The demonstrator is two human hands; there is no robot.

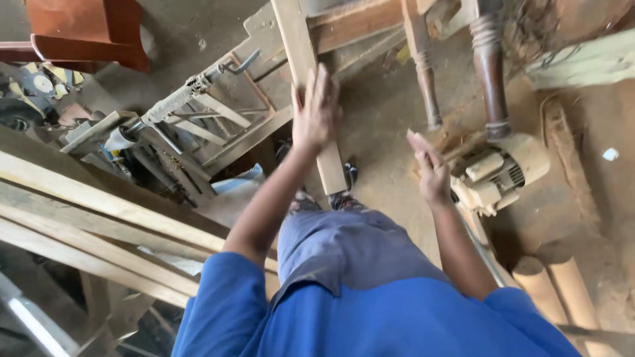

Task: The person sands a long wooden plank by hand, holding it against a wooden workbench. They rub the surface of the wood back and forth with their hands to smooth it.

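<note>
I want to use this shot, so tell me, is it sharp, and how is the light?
Head view: left hand on the plank is slightly motion-blurred, right hand too; soft daylight, no glare; lower left corner dark; wide-angle lens tilts the edges.

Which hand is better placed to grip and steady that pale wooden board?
Left, probably. The left hand already lies flat on the pale wooden board, fingers spread along it. The right hand is off to the side near the electric motor, apart from the board, open and holding nothing.
</note>
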